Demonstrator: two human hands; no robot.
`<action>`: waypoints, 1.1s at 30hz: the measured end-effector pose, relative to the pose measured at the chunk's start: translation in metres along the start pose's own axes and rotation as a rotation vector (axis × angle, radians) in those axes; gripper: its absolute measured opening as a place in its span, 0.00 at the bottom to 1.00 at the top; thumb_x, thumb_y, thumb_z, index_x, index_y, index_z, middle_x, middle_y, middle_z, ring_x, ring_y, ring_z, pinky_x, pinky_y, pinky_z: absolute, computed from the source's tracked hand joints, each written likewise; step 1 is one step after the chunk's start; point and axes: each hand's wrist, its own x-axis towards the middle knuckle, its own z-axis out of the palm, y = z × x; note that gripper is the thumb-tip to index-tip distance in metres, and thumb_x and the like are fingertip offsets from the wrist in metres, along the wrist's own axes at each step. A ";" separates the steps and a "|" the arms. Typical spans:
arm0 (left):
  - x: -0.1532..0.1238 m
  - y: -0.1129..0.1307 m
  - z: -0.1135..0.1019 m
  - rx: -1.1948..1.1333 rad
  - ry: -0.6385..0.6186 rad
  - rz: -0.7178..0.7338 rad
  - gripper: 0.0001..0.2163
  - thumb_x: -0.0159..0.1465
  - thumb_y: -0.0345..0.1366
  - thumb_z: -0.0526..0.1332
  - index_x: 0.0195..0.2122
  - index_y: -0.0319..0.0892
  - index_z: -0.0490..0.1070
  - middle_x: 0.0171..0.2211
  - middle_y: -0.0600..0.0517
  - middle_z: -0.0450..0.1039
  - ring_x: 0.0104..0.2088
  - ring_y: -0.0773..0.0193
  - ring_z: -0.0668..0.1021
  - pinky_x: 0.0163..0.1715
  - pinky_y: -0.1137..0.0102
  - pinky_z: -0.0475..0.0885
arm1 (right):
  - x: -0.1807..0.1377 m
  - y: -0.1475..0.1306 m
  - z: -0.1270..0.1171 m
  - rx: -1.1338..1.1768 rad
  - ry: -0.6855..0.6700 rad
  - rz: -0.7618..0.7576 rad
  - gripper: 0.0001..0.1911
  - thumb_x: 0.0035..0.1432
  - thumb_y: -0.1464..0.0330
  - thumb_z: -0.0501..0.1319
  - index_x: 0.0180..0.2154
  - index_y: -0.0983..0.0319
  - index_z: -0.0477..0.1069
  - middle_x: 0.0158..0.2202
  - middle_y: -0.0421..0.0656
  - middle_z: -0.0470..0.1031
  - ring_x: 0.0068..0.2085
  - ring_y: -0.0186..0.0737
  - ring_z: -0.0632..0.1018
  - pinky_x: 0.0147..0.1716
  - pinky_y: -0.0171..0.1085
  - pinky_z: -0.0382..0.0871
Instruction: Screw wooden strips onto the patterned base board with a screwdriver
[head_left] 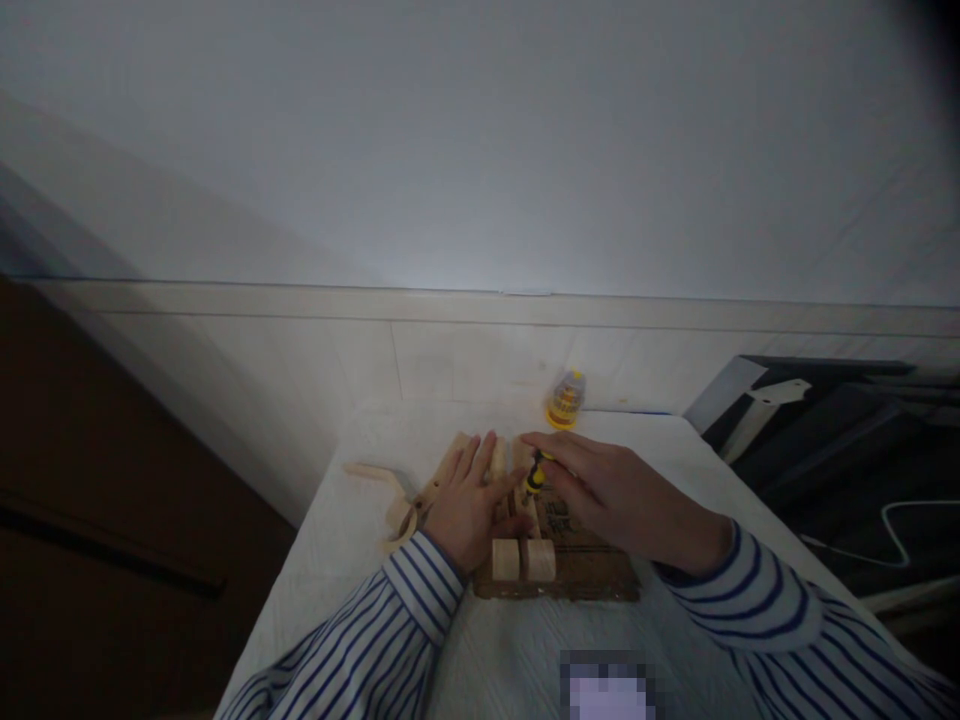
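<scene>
My right hand (600, 485) is closed around a small yellow and black screwdriver (536, 474). Its tip points down at a pale wooden piece (529, 515) that lies on a brown board (592, 580) with dark printing. With fingers spread, my left hand (472, 497) presses flat on the wooden pieces beside the screwdriver. Two pale wooden blocks (523, 560) sit at the near end of these pieces. Left of my left hand lie more wooden parts, among them a ring-shaped piece (401, 518) and a thin angled strip (375, 473). The exact contact of the screwdriver tip is too small to tell.
A clear bottle-shaped case with a yellow base (565, 402) stands at the back of the white-covered table (315, 590), near the wall. Dark panels and a white cable (892, 540) are at the right. A dark brown surface (112, 500) is at the left. A blurred patch (607, 690) shows at the bottom.
</scene>
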 end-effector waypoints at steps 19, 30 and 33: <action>0.000 0.001 -0.001 -0.045 -0.020 -0.002 0.27 0.55 0.49 0.60 0.55 0.53 0.59 0.64 0.46 0.36 0.61 0.47 0.50 0.56 0.50 0.52 | 0.002 0.001 0.003 0.012 0.001 0.012 0.18 0.61 0.70 0.50 0.53 0.60 0.61 0.45 0.48 0.73 0.44 0.43 0.75 0.40 0.43 0.71; -0.001 -0.001 0.002 -0.074 -0.022 -0.004 0.27 0.56 0.51 0.59 0.56 0.53 0.58 0.64 0.46 0.34 0.62 0.47 0.49 0.57 0.51 0.52 | 0.002 0.002 0.009 -0.057 0.024 0.065 0.13 0.61 0.67 0.51 0.48 0.61 0.62 0.40 0.45 0.75 0.37 0.41 0.76 0.35 0.40 0.70; -0.001 -0.001 0.001 -0.076 -0.031 -0.008 0.28 0.55 0.50 0.59 0.56 0.53 0.57 0.64 0.45 0.34 0.62 0.47 0.49 0.56 0.51 0.52 | 0.002 0.003 0.010 -0.085 0.054 0.077 0.11 0.61 0.66 0.52 0.45 0.61 0.64 0.38 0.45 0.75 0.35 0.41 0.77 0.32 0.39 0.71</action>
